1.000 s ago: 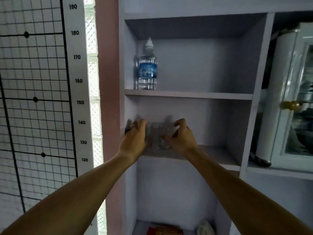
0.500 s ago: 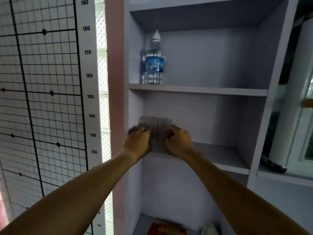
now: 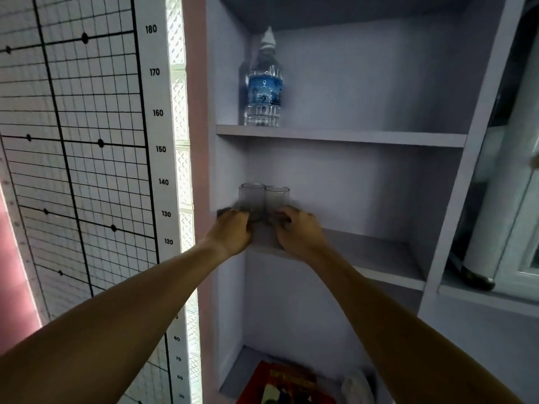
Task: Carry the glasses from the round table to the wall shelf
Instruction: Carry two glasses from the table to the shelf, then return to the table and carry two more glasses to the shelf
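Place: a room in a home, partly set up for recording.
Shelf (image 3: 341, 137): pale built-in wall unit with open compartments.
Stored things: a water bottle (image 3: 264, 86) above, two glasses (image 3: 264, 196) in the middle, a red box (image 3: 288, 383) at the bottom.
Cabinet (image 3: 513, 199): white, glass-fronted, to the right.
Chart (image 3: 87, 141): black grid with a height scale, 120 to 180.
Glass blocks (image 3: 182, 170): lit strip beside a pink wall.

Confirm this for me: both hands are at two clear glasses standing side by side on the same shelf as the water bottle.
Not quite. The head view shows the water bottle one shelf higher. The left hand and right hand are at the two clear glasses, which stand side by side on the middle shelf.
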The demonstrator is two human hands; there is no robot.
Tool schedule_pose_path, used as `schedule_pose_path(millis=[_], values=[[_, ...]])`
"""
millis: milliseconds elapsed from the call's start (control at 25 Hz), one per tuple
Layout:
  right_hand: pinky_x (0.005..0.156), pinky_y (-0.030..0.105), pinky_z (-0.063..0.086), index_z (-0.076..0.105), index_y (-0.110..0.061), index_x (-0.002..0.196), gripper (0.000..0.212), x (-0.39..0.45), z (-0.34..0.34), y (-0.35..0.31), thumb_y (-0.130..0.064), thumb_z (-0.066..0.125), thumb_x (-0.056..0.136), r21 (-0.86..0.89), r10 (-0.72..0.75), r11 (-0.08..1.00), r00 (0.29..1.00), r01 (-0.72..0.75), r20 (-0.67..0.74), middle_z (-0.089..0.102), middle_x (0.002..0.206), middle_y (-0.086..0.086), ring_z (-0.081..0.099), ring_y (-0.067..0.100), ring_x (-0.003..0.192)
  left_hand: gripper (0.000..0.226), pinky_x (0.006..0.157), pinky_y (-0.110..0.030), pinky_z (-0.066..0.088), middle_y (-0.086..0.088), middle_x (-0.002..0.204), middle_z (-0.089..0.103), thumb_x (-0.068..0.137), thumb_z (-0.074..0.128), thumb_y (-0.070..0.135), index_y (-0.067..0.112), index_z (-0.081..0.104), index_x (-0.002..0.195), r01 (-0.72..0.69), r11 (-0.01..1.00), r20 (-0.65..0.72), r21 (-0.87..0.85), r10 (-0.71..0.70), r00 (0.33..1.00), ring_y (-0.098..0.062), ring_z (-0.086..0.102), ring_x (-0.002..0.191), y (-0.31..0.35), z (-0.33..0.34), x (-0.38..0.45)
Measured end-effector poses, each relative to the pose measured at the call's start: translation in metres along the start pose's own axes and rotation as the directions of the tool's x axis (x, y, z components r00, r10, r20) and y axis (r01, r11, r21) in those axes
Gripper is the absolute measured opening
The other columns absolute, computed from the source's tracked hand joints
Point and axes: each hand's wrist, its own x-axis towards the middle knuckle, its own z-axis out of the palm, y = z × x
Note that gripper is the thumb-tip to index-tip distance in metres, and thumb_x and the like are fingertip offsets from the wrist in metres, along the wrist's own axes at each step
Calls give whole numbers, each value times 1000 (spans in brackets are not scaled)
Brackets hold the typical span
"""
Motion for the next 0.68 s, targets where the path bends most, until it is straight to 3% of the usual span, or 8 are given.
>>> schedule_pose_path(millis=[120,200,280,360,480,560,680], values=[[80,32,52,72,-14,108,22,-2,-9,7,-16,58,91,-21,-6,1000,1000,6,26,74,109,10,66,33,100,44,97,-35,49,-17,125,66,88,47,0,11,65,127,-82,996,48,-24,84,995,-35,61,114,2,-6,-3],[82,33,53,72,-17,108,26,3,-21,16,-18,56,88,-95,5,996,996,3,85,73,110,11,66,34,101,40,91,-37,50,-18,117,70,86,49,-2,9,69,119,-166,986,74,2,165,983,-35,64,108,9,-15,-2],[77,35,54,71,-18,101,23,7,-28,20,-23,52,88,-185,2,982,992,21,124,73,103,13,67,36,95,32,91,-35,49,-12,113,71,87,54,2,10,71,114,-210,977,95,29,206,974,-28,64,104,11,-27,-6],[66,32,54,69,-16,94,20,3,-21,10,-25,51,90,-166,-67,982,987,91,145,72,94,13,68,36,86,27,89,-33,51,-4,109,72,89,59,11,17,71,113,-197,980,114,44,191,975,-19,65,99,0,-39,-21],[61,23,43,68,-15,95,15,-18,6,-12,-25,57,91,-99,-289,946,942,308,169,67,94,6,64,27,85,25,86,-33,54,8,108,70,91,61,29,31,65,116,-9,992,316,125,-31,948,-8,64,91,-31,-50,-57],[75,31,47,68,-18,102,17,-27,23,-26,-26,60,90,-103,-417,891,887,443,199,66,107,5,59,24,99,32,89,-33,49,13,108,63,89,64,40,35,61,120,123,964,496,238,-229,837,-7,58,94,-50,-58,-84],[90,38,50,64,-21,114,26,-42,60,-66,-30,62,90,-11,-428,883,814,470,393,61,120,5,57,23,112,34,90,-35,49,12,104,59,86,67,46,34,64,117,275,893,565,355,-440,698,-10,56,95,-84,-86,-143]])
